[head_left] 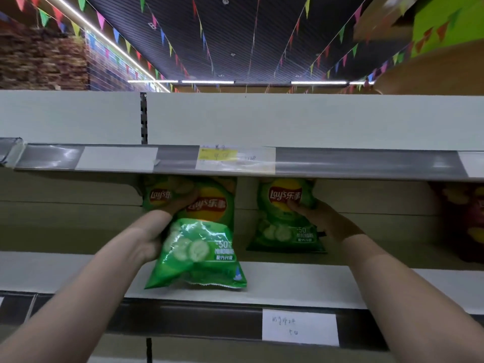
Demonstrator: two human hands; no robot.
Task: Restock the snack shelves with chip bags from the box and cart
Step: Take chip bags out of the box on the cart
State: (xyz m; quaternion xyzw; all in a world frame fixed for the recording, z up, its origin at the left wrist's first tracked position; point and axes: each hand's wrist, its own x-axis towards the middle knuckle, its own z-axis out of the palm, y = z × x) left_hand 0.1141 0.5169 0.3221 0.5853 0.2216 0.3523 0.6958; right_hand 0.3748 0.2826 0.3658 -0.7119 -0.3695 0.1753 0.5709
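Left hand (167, 221) grips front green chip bag (199, 247), fingers curled over its top; bag stands on shelf (301, 281), w/ a second green bag (157, 192) behind; right hand (317, 218) pinches right green bag (282, 218), upright farther back; red bag (468, 221) at far right.

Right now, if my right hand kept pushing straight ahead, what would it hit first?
Probably the shelf's back panel. The right hand holds a green chip bag pointing inward; depth behind is unclear.
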